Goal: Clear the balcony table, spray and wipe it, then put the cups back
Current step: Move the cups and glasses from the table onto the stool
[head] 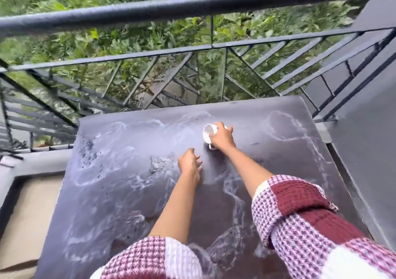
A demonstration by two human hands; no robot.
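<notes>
Already tilted in the right hand (222, 138), a white cup (209, 133), interior blurred.

**Camera placement: 1 head-worn view**

1 wide-angle camera looks steeply down and forward from above the near table (120, 193) edge, close over both forearms. The railing (192, 6) crosses the top, foliage beyond; edges bend.

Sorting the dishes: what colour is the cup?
White; the cup, tilted in the right hand, shows in the head view.

Black railing (192, 8) (green foliage (107, 38) beyond)
</notes>
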